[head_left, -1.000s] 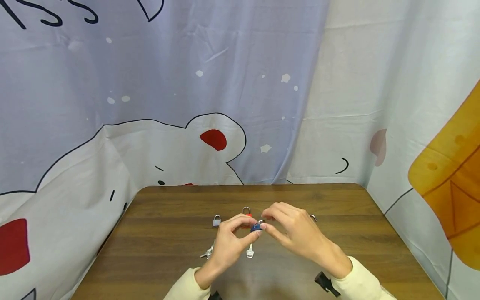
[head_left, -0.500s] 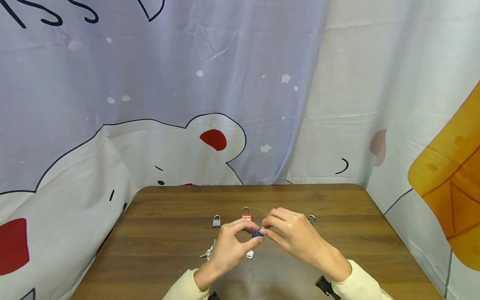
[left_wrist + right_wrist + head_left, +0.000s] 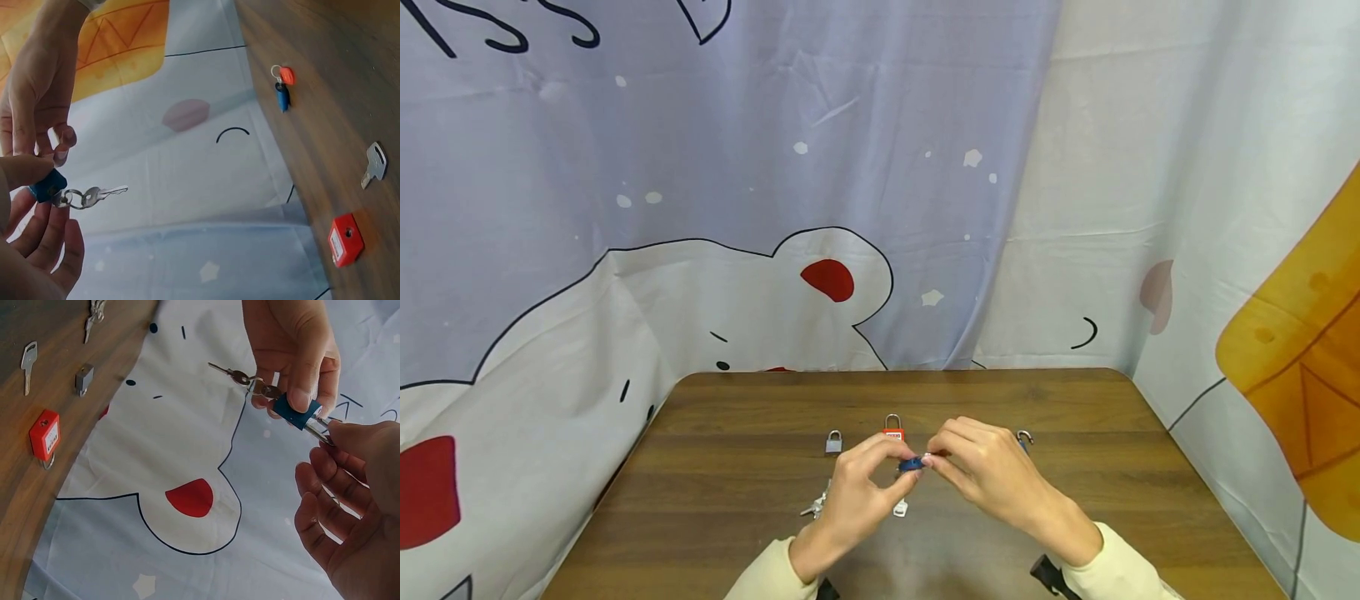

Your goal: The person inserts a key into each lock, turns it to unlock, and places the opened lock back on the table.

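My left hand (image 3: 865, 487) holds a small blue padlock (image 3: 292, 412) by its body, between thumb and fingers, above the table. A key stands in the padlock's bottom, with a ring and a second key (image 3: 94, 197) hanging from it. On the other side my right hand (image 3: 988, 471) pinches the silver shackle (image 3: 319, 432) with thumb and index finger. Its other fingers are spread and loosely bent in the right wrist view. The head view shows the padlock (image 3: 911, 464) small between both sets of fingertips.
A red padlock (image 3: 892, 433) and a grey padlock (image 3: 833, 442) stand behind the hands on the wooden table (image 3: 737, 467). Nearer lie a bunch of keys (image 3: 815, 505) and a single key (image 3: 900, 507). A blue item (image 3: 282, 97) with a red tag lies to the right.
My right fingers have come down from a raised position and now pinch the shackle. The blue padlock has turned and sunk slightly in my left hand, which keeps its grip.
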Demonstrator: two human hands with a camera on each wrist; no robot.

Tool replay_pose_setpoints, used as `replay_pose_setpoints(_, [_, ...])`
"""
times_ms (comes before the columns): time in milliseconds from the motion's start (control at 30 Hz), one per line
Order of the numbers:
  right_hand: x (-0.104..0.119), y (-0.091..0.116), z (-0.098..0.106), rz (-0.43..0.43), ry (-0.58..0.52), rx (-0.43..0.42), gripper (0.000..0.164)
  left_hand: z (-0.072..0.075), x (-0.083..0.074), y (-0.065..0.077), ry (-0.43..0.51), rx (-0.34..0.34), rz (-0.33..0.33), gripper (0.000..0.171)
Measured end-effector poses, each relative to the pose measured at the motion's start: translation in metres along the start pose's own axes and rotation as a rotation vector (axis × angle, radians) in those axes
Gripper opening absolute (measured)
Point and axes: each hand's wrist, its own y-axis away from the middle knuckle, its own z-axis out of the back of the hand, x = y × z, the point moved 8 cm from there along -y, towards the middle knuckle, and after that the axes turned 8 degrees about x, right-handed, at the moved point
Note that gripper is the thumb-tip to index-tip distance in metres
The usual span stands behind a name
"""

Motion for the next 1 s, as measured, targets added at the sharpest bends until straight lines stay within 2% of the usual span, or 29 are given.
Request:
replay_pose_setpoints(200, [-0.002, 0.001, 0.000, -0.020, -0.016, -0.011, 0.006, 0.003, -0.007, -0.002, -0.073, -0.038, -0.091, 0.018])
replay_pose_setpoints(367, [-0.006, 0.003, -0.001, -0.055, -0.041, -0.016, 0.006, 0.004, -0.011, -0.002, -0.153, -0.042, -0.131, 0.020])
replay_pose_setpoints(700, [-0.015, 0.009, -0.008, -0.123, -0.130, -0.017, 0.008, 0.004, -0.022, -0.001, -0.332, -0.049, -0.253, 0.019])
replay_pose_setpoints(833, [-0.023, 0.013, -0.014, -0.207, -0.214, 0.004, 0.009, 0.004, -0.025, 0.000, -0.378, -0.052, -0.296, 0.018])
replay_pose_setpoints(1000, [-0.036, 0.020, -0.025, -0.380, -0.411, 0.061, 0.010, 0.005, -0.027, 0.001, -0.404, -0.072, -0.341, 0.010])
